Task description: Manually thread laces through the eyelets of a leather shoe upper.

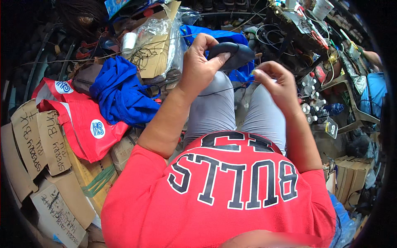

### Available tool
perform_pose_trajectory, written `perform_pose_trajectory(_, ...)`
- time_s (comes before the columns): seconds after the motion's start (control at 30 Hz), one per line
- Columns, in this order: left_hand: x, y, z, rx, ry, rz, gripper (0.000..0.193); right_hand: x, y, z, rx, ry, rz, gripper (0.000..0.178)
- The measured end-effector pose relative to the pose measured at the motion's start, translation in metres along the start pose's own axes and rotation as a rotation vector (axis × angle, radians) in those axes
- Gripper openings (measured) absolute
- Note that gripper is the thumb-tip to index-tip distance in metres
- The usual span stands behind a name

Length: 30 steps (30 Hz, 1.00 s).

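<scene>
Above my knees, my left hand (202,62) is closed on a black shoe (237,57), with the thumb pressed on its side. The shoe is tilted, and my fingers hide part of it. A little to its right, my right hand (277,82) is held up with thumb and forefinger pinched together. Something small and yellowish shows at those fingertips, too tiny to name. A thin dark cord (217,91) crosses over my lap below the hands. Behind the shoe lies a bright blue bag (194,31).
At left are a blue cloth (120,93), a red bag (82,136) and flattened cardboard boxes (37,140). Several small bottles (312,99) stand at right beside a chair frame (351,103). A cluttered workbench (295,27) is at far right. Another person's arm (372,58) shows at the right edge.
</scene>
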State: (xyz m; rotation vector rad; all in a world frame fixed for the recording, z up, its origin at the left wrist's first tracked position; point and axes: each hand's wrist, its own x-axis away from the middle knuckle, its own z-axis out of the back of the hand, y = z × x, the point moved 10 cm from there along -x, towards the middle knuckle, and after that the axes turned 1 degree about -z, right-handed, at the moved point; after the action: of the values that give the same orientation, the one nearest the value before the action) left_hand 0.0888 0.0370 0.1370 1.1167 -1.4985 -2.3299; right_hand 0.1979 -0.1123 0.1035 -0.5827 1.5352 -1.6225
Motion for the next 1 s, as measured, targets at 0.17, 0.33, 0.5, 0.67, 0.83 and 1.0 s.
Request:
perform_pose_trajectory(0.17,0.014,0.034,-0.024,-0.119,-0.011,-0.094,0.023,-0.008,-0.001,-0.008,0.099,0.231,0.168,0.018)
perform_pose_trajectory(0.33,0.030,0.061,-0.014,-0.412,0.086,-0.487,0.023,-0.005,0.017,-0.022,-0.167,0.009,0.062,0.008)
perform_pose_trajectory(0.5,0.045,0.083,0.016,-0.587,0.234,-0.615,0.028,0.022,0.013,-0.078,-0.661,-0.422,-0.197,0.015)
perform_pose_trajectory(0.67,0.041,0.114,0.090,-0.686,0.462,-0.610,0.023,0.031,0.032,-0.064,-0.183,-0.399,-0.158,0.018)
perform_pose_trajectory(0.83,0.054,0.164,0.170,-0.937,0.678,-0.650,0.019,0.038,0.077,-0.026,-0.256,-0.285,-0.297,0.016)
perform_pose_trajectory(1.0,0.070,0.182,0.220,-1.423,0.799,-0.681,0.012,0.042,0.103,-0.013,-0.422,-0.219,-0.372,0.012)
